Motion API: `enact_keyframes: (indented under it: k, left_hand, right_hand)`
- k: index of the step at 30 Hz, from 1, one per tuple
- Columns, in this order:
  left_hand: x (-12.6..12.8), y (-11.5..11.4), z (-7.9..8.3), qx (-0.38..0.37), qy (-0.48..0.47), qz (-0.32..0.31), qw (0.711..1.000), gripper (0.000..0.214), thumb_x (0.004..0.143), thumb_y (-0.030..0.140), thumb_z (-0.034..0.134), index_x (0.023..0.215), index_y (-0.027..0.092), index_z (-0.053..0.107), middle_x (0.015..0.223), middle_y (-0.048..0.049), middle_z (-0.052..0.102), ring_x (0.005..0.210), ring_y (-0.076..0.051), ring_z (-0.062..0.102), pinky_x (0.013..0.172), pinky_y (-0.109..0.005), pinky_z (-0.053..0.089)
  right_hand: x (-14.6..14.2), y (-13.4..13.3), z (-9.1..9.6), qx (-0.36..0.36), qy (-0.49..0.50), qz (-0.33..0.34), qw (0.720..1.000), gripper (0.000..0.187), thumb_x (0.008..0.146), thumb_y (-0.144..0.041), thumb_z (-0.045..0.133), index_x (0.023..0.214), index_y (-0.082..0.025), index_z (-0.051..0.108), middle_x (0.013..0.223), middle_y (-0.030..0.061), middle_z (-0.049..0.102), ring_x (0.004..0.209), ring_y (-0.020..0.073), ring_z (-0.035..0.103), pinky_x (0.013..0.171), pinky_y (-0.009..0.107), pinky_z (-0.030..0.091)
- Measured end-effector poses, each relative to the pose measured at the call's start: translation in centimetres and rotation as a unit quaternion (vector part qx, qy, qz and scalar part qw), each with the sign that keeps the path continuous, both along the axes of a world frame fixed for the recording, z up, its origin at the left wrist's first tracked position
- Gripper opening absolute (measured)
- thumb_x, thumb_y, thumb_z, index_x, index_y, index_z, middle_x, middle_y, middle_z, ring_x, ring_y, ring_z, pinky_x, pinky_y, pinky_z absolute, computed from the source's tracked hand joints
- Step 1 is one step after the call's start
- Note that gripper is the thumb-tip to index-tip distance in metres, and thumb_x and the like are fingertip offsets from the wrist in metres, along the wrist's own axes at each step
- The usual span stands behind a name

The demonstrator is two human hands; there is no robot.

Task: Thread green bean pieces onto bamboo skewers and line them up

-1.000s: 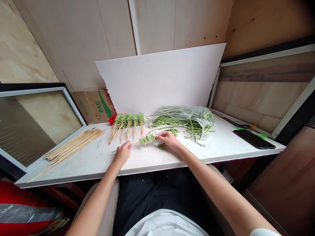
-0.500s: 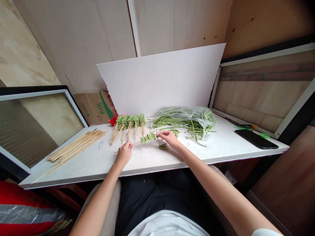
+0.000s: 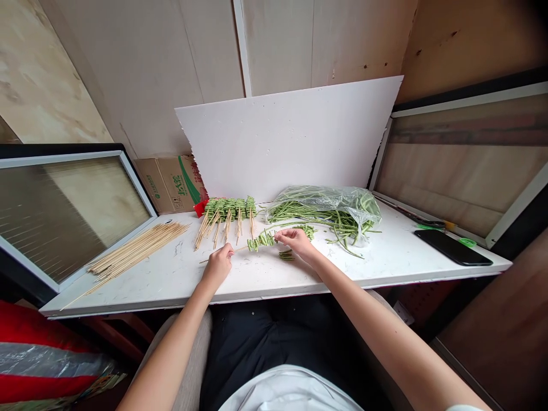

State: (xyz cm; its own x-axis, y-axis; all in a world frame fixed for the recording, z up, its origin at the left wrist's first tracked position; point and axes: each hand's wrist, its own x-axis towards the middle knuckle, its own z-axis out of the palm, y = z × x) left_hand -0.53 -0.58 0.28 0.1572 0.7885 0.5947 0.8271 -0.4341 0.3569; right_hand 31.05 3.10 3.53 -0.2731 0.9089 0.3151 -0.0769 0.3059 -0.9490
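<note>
My left hand (image 3: 220, 262) is closed around the bare part of a bamboo skewer (image 3: 241, 249), whose end sticks out to the left of the fist. Several short pieces of green bean (image 3: 261, 241) are threaded crosswise on its right part. At the skewer's right end, my right hand (image 3: 295, 240) pinches a green bean piece, partly hidden by the fingers. Below the right hand lies a small stack of cut green bean pieces (image 3: 286, 255). Another pile of cut pieces (image 3: 306, 230) shows just behind that hand.
Finished bean skewers (image 3: 226, 209) are stacked at the back. Bare bamboo skewers (image 3: 139, 251) lie on the left. A clear plastic bag (image 3: 325, 200) of long green beans stands back right. A black phone (image 3: 452, 247) lies at the right of the white table (image 3: 385, 268).
The view has shifted slightly, so the table scene sits a little further right. Both hands keep nearly the same pose at the skewer.
</note>
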Motion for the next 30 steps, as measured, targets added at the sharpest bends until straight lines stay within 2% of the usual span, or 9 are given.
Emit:
enact_keyframes:
  k: [11, 21, 25, 28, 30]
  left_hand:
    - [0.0, 0.0, 0.0, -0.003, 0.003, -0.002, 1.0, 0.021, 0.087, 0.006, 0.045, 0.083, 0.025, 0.054, 0.084, -0.0034, 0.074, 0.081, -0.021, 0.072, 0.07, -0.027, 0.049]
    - [0.0, 0.4, -0.3, 0.0, -0.027, -0.006, 1.0, 0.021, 0.088, 0.006, 0.046, 0.086, 0.024, 0.057, 0.086, -0.0039, 0.075, 0.083, -0.021, 0.073, 0.073, -0.027, 0.05]
    - [0.1, 0.4, -0.3, 0.001, -0.035, 0.009, 0.999, 0.02, 0.088, 0.007, 0.047, 0.087, 0.024, 0.058, 0.087, -0.0044, 0.076, 0.085, -0.022, 0.073, 0.074, -0.029, 0.051]
    - [0.1, 0.4, -0.2, 0.003, -0.039, 0.008, 0.999, 0.021, 0.088, 0.006, 0.046, 0.088, 0.024, 0.057, 0.087, -0.0041, 0.075, 0.084, -0.022, 0.073, 0.075, -0.028, 0.05]
    - [0.1, 0.4, -0.3, 0.005, -0.038, 0.005, 0.999, 0.021, 0.089, 0.006, 0.045, 0.088, 0.024, 0.057, 0.087, -0.0041, 0.075, 0.085, -0.022, 0.073, 0.073, -0.028, 0.05]
  right_hand:
    - [0.2, 0.0, 0.0, 0.007, -0.033, -0.013, 0.999, 0.042, 0.073, -0.06, 0.084, 0.082, -0.019, 0.079, 0.095, 0.0098, 0.079, 0.092, 0.0258, 0.071, 0.09, 0.04, 0.053]
    - [-0.1, -0.4, 1.0, 0.007, -0.044, -0.008, 0.999, 0.04, 0.077, -0.058, 0.083, 0.089, -0.02, 0.081, 0.098, 0.009, 0.079, 0.093, 0.0247, 0.071, 0.086, 0.036, 0.052]
    - [1.4, -0.1, 2.5, 0.037, -0.101, -0.017, 0.994, 0.044, 0.084, -0.06, 0.077, 0.104, -0.022, 0.082, 0.106, 0.0099, 0.08, 0.098, 0.0275, 0.072, 0.086, 0.038, 0.053]
    - [3.5, 0.4, 3.5, 0.063, -0.163, -0.009, 0.985, 0.044, 0.089, -0.061, 0.07, 0.105, -0.021, 0.082, 0.109, 0.0112, 0.08, 0.099, 0.0287, 0.072, 0.085, 0.038, 0.054]
    - [4.9, 1.0, 3.7, 0.076, -0.219, 0.012, 0.973, 0.041, 0.088, -0.058, 0.073, 0.103, -0.021, 0.083, 0.11, 0.0113, 0.08, 0.098, 0.0287, 0.073, 0.084, 0.038, 0.055]
